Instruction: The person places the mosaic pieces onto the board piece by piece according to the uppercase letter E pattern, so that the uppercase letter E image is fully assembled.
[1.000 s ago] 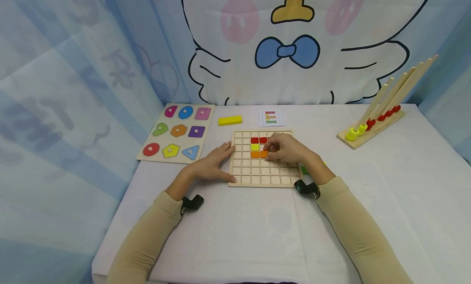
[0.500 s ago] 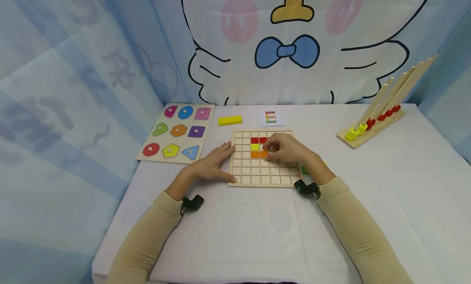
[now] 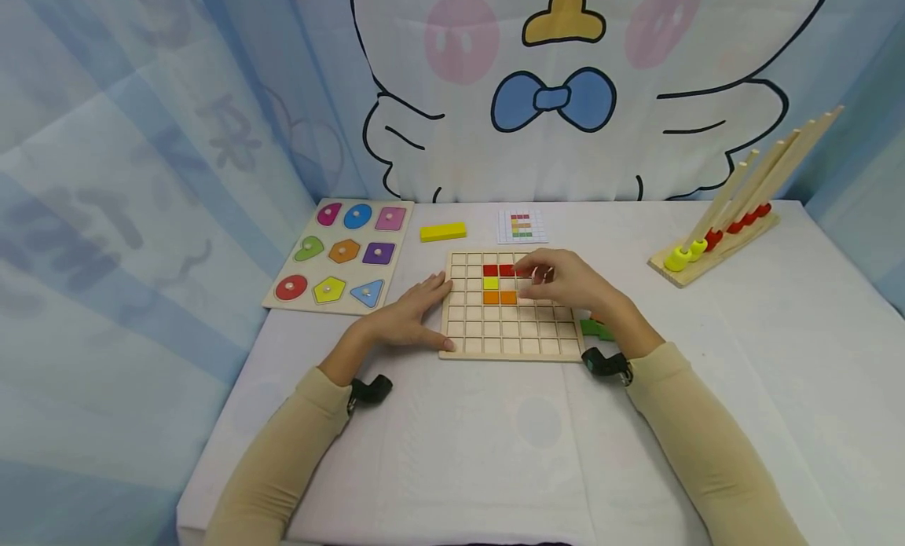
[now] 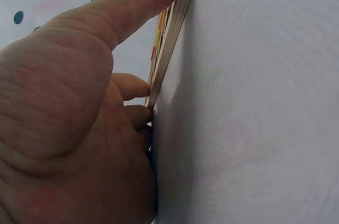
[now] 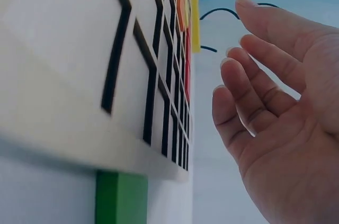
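Note:
A wooden grid board (image 3: 511,332) lies flat on the white table. Its upper middle cells hold red tiles (image 3: 498,270), a yellow tile (image 3: 490,283) and orange tiles (image 3: 500,298). My left hand (image 3: 406,318) rests along the board's left edge, fingers stretched out and the thumb at the near left corner. Over the right half of the grid is my right hand (image 3: 566,283), its fingers loosely bent. The right wrist view shows thumb and fingers (image 5: 235,94) apart, with nothing between them. Green blocks (image 3: 596,327) lie right of the board, partly hidden by the right wrist.
A small pattern card (image 3: 522,226) lies beyond the board, with a yellow block (image 3: 443,232) to its left. Farther left is a shape puzzle board (image 3: 321,268) with knobbed pieces. At the back right stands a wooden peg stand (image 3: 689,276) with yellow and red beads.
My right hand has drawn back slightly right and up from the tiles, uncovering more of the orange tile and the green blocks. The left hand stays in place.

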A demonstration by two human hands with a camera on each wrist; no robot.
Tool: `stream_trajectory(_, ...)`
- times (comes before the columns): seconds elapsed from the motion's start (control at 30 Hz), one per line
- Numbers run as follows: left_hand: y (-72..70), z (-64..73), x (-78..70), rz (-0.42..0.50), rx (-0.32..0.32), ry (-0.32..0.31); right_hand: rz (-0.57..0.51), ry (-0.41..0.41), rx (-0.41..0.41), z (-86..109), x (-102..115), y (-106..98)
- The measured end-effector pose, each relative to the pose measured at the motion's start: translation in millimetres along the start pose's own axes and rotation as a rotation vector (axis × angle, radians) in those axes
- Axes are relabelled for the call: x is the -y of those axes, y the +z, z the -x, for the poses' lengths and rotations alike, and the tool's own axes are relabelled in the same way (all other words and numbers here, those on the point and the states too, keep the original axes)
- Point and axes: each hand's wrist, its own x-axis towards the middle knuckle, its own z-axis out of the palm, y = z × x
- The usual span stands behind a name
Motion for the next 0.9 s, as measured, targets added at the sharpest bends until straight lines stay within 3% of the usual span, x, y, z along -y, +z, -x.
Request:
stream_trajectory(0.47,0.0,0.6,-2.4,0.006,-0.002,-0.002,0.031,0.034,-0.064,14.3,-12.4,-20.9)
stream_trajectory(0.9,0.6,0.7,-2.6,-0.002,-0.001,-0.021,0.055,0.109,-0.051,31.4,-22.3,-41.4)
